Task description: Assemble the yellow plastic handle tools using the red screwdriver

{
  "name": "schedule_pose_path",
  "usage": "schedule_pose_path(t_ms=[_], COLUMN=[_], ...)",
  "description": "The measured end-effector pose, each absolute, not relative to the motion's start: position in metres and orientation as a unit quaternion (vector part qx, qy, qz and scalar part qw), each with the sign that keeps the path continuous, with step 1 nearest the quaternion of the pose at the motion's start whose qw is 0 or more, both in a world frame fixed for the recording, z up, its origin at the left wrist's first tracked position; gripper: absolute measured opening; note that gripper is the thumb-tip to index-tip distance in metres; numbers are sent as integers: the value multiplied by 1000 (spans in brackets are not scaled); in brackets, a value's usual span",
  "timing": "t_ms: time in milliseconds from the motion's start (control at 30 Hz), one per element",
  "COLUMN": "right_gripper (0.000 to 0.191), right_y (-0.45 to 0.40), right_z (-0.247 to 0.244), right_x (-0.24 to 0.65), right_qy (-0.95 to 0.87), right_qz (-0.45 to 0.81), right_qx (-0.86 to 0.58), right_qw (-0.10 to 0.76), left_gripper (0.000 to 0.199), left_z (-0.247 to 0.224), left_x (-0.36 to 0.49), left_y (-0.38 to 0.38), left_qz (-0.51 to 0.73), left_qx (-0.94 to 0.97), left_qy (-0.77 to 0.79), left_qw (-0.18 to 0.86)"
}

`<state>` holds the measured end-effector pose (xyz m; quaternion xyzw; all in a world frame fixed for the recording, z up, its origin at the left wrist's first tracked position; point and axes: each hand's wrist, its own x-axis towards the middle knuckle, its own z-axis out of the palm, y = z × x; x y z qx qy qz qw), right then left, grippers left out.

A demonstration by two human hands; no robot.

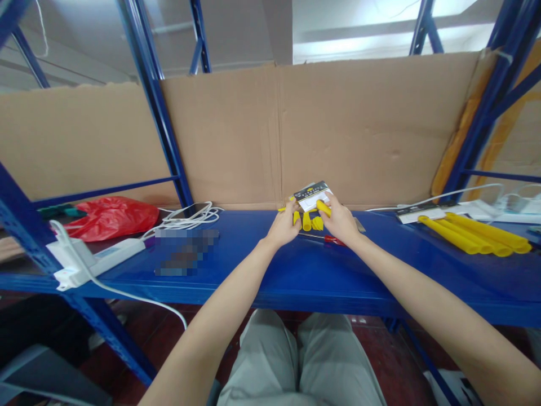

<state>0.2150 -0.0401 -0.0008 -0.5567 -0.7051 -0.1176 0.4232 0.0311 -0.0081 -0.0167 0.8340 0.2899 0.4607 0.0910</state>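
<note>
My left hand (284, 224) is closed at the left edge of a black-and-white printed card (311, 197). Yellow bits poke out beside its fingers, but what it grips is partly hidden. Closed around a short yellow tube (323, 208), my right hand (340, 219) is at the card's lower right corner. The card is tilted up above the shelf. Below it, between my hands, short yellow pieces (307, 221) lie on the blue shelf (304, 270). A tool with a red handle (333, 241) and a thin shaft rests just in front of them.
Several long yellow tubes (477, 234) lie at right, beside another printed card (418, 213). At left are a white power strip (99, 256), coiled white cable (190, 217), a red plastic bag (118, 217) and a blurred patch. Cardboard (359, 129) stands behind, between blue posts (158, 101).
</note>
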Motion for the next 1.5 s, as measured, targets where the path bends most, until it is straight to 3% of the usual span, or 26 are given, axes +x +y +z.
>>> schedule_pose_path(t_ms=[200, 467, 733, 967, 1167, 1267, 1400, 1500], right_gripper=[63, 62, 61, 62, 65, 50, 21, 22], right_y=[-37, -48, -53, -50, -38, -38, -43, -45], right_z=[-4, 2, 2, -2, -1, 2, 7, 9], right_x=[217, 208, 205, 204, 208, 211, 217, 221], right_qy=[-724, -725, -744, -780, -771, -725, -662, -656], right_qz=[-118, -119, -133, -111, 151, 284, 362, 397], right_qx=[-531, -546, -528, -504, -410, -419, -457, -436], right_qw=[424, 403, 388, 354, 463, 468, 470, 471], left_gripper=[56, 41, 37, 48, 54, 51, 48, 53], left_z=[-10, -9, -10, -12, -13, -10, -3, 1], left_x=[32, 37, 39, 37, 33, 35, 37, 36], left_y=[-17, -10, -19, -20, -16, -17, -21, -23], left_qz=[468, 491, 428, 424, 475, 513, 568, 594], left_qx=[830, 786, 822, 815, 760, 718, 649, 613], left_qy=[266, 220, 246, 270, 331, 319, 293, 282], left_qw=[144, 305, 283, 288, 294, 346, 413, 437])
